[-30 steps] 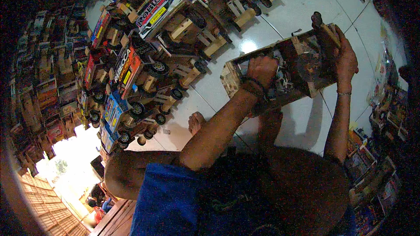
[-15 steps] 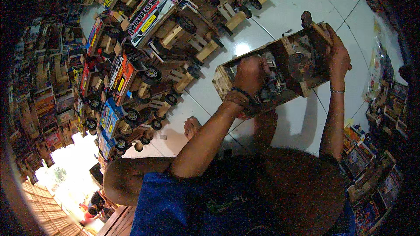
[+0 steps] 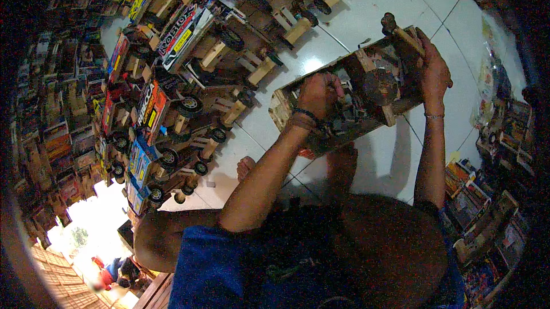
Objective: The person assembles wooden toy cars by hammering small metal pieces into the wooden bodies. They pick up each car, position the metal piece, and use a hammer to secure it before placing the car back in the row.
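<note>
A wooden box (image 3: 362, 55) with compartments sits tilted across the picture, above the white tiled floor. My left hand (image 3: 318, 94) reaches into its left compartment, fingers curled down among small metal pieces (image 3: 345, 105). Whatever those fingers pinch is hidden by the hand. With my right hand (image 3: 436, 77) I grip the box's right end. A hammer (image 3: 408, 41) lies across that end, its dark head sticking out past the far wall and its wooden handle next to my right fingers. A dark round thing (image 3: 380, 87) lies in the middle compartment.
Rows of wooden toy trucks (image 3: 200, 51) with black wheels and colourful printed panels stand to the left. More printed wooden panels (image 3: 57, 131) are stacked behind them. At right are clear plastic wrapping (image 3: 490, 74) and further panels (image 3: 475, 194). People (image 3: 114, 272) show by a bright opening.
The whole view has shifted slightly, so the scene sits a little further left. My left hand stays in the left compartment, and my right hand still holds the box's end.
</note>
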The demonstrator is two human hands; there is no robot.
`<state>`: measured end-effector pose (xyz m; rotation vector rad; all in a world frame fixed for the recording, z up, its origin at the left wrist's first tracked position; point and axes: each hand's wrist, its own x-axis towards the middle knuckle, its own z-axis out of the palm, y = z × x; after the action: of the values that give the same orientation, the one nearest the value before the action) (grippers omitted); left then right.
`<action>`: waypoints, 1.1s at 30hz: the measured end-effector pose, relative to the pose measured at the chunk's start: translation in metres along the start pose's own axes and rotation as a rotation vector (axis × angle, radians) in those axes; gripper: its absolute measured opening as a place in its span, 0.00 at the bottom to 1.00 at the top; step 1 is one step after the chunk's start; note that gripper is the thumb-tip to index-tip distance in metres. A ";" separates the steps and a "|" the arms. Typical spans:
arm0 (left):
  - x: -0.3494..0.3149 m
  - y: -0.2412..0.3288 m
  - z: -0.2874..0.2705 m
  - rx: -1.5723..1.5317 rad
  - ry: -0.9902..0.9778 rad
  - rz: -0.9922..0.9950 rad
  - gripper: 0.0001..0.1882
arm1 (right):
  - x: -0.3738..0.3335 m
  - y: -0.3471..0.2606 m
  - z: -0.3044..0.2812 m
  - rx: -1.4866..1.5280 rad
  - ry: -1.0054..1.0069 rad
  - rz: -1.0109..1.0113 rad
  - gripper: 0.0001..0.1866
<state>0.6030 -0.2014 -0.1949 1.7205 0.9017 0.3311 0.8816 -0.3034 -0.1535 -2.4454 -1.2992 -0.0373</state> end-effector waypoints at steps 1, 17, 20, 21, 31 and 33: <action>0.002 -0.001 0.000 0.040 -0.020 -0.008 0.06 | 0.000 -0.001 -0.001 0.015 0.003 -0.005 0.34; -0.003 -0.013 0.005 0.204 0.061 0.281 0.09 | 0.000 0.003 0.005 0.046 0.049 -0.028 0.30; -0.004 -0.010 0.002 0.210 -0.058 0.056 0.11 | -0.001 0.002 0.003 0.056 0.071 -0.047 0.30; -0.006 -0.008 0.002 0.187 -0.059 0.014 0.11 | -0.001 0.002 0.001 0.062 0.076 -0.043 0.31; -0.025 0.077 -0.049 0.314 -0.344 0.022 0.11 | -0.002 -0.004 -0.014 0.434 0.269 0.191 0.25; -0.022 0.098 -0.066 0.243 -0.383 0.031 0.12 | -0.001 -0.003 -0.017 0.615 0.270 0.282 0.22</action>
<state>0.5863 -0.1809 -0.0774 1.9367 0.6524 -0.0939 0.8806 -0.3085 -0.1370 -1.9791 -0.7043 0.0897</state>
